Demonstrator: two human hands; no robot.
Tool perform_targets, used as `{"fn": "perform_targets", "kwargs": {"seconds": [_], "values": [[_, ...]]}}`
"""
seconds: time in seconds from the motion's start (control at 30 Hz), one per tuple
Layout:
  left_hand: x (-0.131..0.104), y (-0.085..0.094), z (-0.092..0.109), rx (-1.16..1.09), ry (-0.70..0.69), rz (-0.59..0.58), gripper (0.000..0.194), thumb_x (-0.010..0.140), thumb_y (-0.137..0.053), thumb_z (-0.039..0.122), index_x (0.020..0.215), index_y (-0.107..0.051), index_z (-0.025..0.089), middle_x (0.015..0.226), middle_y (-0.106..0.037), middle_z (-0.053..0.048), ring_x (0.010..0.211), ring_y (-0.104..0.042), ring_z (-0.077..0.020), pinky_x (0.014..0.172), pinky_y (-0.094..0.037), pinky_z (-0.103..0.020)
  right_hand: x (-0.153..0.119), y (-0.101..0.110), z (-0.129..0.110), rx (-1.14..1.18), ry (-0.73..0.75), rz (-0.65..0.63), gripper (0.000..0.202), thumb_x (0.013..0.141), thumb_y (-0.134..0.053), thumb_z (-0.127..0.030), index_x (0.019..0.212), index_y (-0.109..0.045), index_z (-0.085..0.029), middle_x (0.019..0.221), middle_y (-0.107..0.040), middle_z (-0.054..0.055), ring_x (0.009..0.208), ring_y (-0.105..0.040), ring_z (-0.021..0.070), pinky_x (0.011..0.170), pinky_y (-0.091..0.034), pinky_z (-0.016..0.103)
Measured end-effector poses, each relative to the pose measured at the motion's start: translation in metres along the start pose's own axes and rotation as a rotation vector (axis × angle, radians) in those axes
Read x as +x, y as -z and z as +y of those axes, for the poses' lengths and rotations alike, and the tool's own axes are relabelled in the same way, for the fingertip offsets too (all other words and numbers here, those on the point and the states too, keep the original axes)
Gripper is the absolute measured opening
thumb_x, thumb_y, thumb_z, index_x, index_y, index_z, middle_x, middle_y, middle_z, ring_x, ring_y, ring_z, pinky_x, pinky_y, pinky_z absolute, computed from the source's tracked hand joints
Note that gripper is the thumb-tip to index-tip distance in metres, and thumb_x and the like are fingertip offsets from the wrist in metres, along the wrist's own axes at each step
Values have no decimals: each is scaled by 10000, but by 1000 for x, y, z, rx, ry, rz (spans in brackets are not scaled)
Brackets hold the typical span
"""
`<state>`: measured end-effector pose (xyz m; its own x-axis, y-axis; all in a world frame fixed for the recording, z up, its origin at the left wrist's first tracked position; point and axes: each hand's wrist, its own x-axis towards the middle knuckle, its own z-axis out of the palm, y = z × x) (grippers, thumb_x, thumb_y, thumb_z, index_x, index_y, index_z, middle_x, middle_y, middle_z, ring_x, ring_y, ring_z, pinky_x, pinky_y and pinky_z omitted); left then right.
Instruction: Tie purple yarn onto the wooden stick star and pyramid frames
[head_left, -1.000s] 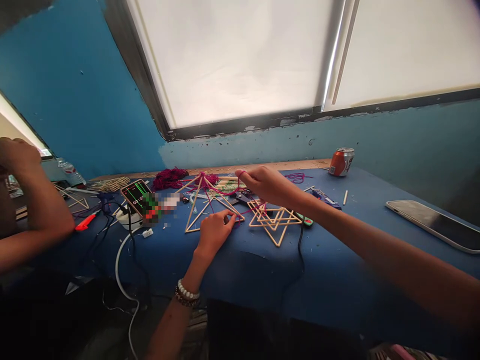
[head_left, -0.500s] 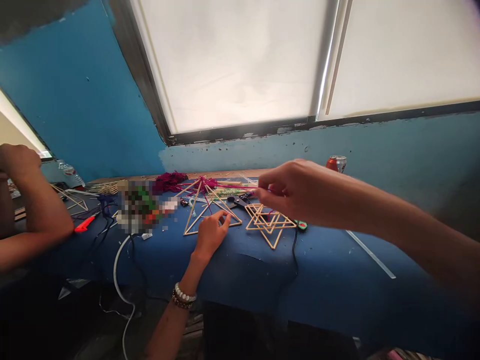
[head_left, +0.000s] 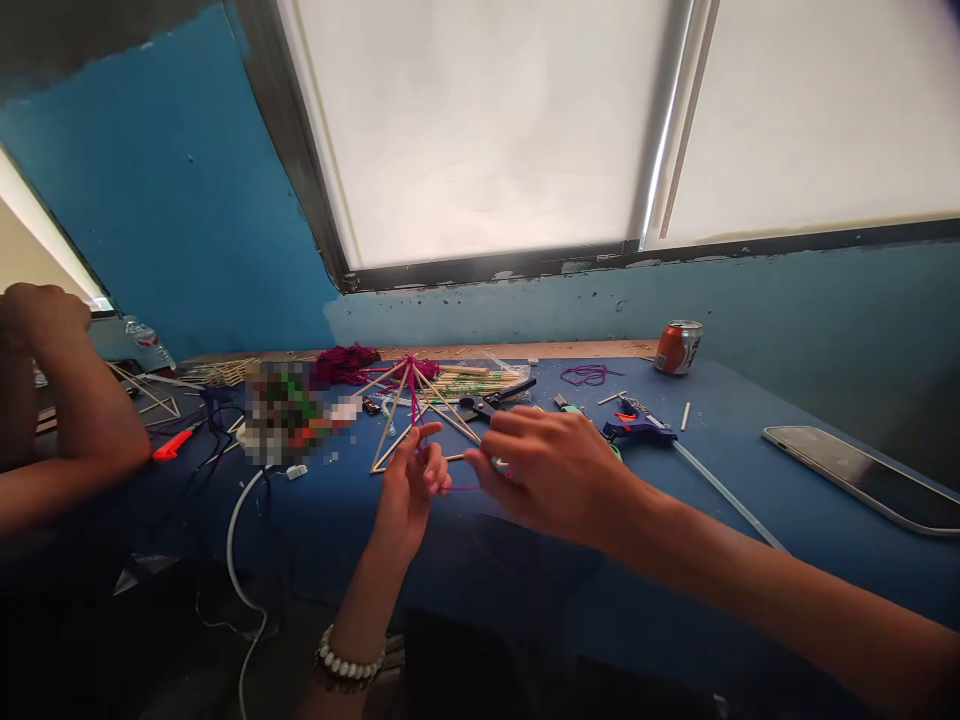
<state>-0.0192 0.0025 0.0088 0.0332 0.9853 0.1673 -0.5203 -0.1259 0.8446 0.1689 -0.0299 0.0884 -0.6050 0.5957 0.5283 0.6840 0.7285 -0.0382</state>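
Note:
A pyramid frame of thin wooden sticks (head_left: 380,430) stands on the blue table, with magenta yarn (head_left: 413,392) tied round its tip. From the tip the yarn runs down to my left hand (head_left: 411,492), whose bent fingers grip it at the front of the frame. A short stretch of the strand crosses to my right hand (head_left: 551,465), closed on it just to the right. My right hand covers the frame's right corner and the spot where the flat triangular stick frames lay.
Behind are a magenta yarn bundle (head_left: 346,363), dark-handled pliers (head_left: 491,403) and a bag of sticks (head_left: 480,382). At right: a blue glue gun (head_left: 645,422), a can (head_left: 678,347) and a phone (head_left: 862,475). A red cutter (head_left: 172,446) lies near another person's arm (head_left: 82,410).
My right hand has come down and closer, beside my left hand, uncovering the glue gun and can. My left hand has curled from lying by the frame to gripping the yarn.

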Motion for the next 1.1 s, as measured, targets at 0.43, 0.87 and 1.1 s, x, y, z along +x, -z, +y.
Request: {"fn": "perform_targets", "kwargs": {"seconds": [0.43,0.87,1.1], "values": [[-12,30,16,-241,403,-203,398,1010,-353,480,1158,-595,200,562,-337,89,326,-148,-44,285,-140,-143,118,-93,20,1172,-565,-87,207,920,-535,-232,730,-563,-154,529,-493,-52,357,-384,53,352,-287,193],[5,34,37,962,-280,158,495,955,-426,568,1221,-672,231,1299,-661,-91,1200,-578,-275,928,-496,-390,108,-80,19,1404,-557,-119,174,848,-505,-185,687,-440,-197,516,-391,-69,414,-331,64,383,-270,173],[67,14,37,699,-179,49,605,849,-497,675,1008,-712,133,804,-715,-86,784,-670,-207,597,-487,-250,102,-79,20,1368,-493,-137,245,914,-514,-283,699,-431,-198,524,-372,-82,403,-289,53,394,-254,176]]}}
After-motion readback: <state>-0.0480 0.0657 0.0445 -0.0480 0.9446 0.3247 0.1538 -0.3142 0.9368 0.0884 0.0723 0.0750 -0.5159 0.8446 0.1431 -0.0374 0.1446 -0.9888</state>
